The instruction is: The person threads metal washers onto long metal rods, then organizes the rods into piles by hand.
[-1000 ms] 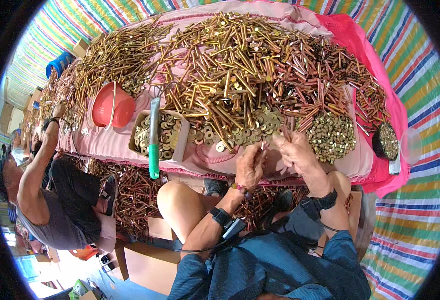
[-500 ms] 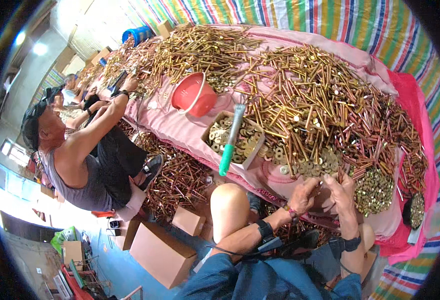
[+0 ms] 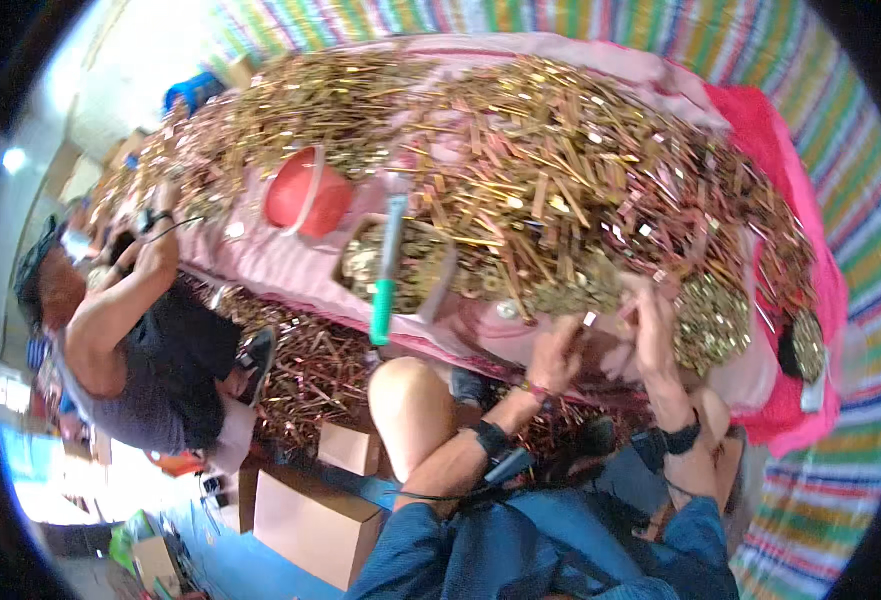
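My left hand (image 3: 557, 357) is closed in front of the pile of flat washers (image 3: 585, 295), with a small bright spot at its fingertips. What it pinches is blurred. My right hand (image 3: 652, 325) is raised beside it, fingers curled together at the edge of the washers; anything in them is too smeared to name. Close to its right lies a heap of small brass-coloured nuts or sleeves (image 3: 712, 325). Beyond both hands spreads a big pile of long yellowish and coppery bolts (image 3: 560, 170).
A washer-filled box (image 3: 440, 290) has a green-handled tool (image 3: 382, 300) across it. Behind stands a red bucket (image 3: 310, 195). Another person (image 3: 130, 360) sits at left. Cardboard boxes (image 3: 305, 525) and more bolts (image 3: 310, 365) lie below the pink cloth (image 3: 230, 255).
The whole view has shifted and blurred, with things sliding left in the picture. My hands are slightly farther apart, the right one nearer the washers.
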`<state>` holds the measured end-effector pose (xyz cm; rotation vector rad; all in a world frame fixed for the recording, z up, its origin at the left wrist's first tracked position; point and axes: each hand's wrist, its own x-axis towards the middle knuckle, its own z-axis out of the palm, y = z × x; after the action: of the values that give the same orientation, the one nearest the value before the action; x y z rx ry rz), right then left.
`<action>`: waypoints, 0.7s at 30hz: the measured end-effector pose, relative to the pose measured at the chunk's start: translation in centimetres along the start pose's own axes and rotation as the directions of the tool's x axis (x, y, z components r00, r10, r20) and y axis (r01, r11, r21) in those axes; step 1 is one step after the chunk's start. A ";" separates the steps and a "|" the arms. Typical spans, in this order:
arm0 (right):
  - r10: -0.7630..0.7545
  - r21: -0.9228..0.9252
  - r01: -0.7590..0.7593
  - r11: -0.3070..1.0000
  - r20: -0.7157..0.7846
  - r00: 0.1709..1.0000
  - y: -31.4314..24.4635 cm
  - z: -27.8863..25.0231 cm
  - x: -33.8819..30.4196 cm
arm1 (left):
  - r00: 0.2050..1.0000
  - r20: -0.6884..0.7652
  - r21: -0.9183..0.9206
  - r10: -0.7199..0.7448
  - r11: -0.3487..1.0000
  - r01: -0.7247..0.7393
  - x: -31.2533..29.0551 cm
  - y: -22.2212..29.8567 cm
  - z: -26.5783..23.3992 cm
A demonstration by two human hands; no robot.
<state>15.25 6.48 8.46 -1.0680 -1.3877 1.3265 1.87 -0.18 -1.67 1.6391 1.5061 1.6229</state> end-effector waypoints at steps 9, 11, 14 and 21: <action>0.021 -0.069 -0.018 0.997 0.045 0.999 -1.4 -0.6 -0.7 | 0.998 0.064 -0.054 -0.010 0.998 0.014 0.0 0.7 0.2; -0.140 -0.088 0.144 0.986 0.048 0.989 -1.4 0.3 -0.8 | 0.998 0.039 -0.074 0.042 0.996 -0.039 -0.2 0.7 0.1; -0.226 -0.153 0.230 0.961 0.044 0.973 -1.2 0.8 -0.9 | 0.995 0.095 -0.126 -0.044 0.990 0.056 -0.3 1.3 -0.2; -0.412 -0.483 0.518 0.706 0.315 0.855 0.8 0.4 -0.7 | 0.979 0.101 -0.002 -0.180 0.983 0.181 0.3 2.5 -0.8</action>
<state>15.05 5.79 7.63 -0.8623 -2.1052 0.6563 2.13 -1.16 0.78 1.5063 1.5433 1.4293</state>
